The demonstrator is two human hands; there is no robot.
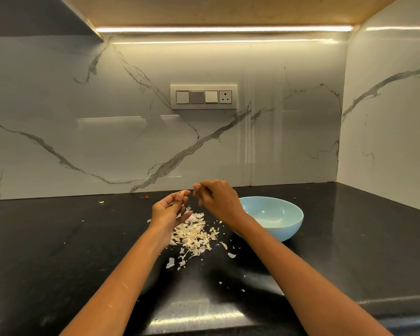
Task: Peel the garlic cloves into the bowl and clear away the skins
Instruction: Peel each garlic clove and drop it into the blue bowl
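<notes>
Two forearms reach over the black table (58, 238); left hand (169, 209) pinches one garlic clove (182, 192) in curled fingers, right hand (218, 200) pinches a skin shred above one skin pile (194, 235), beside one blue bowl (284, 227)

Skins (194, 235) on counter (58, 238), bowl (277, 229) just R.

No readable text, seemingly.
</notes>
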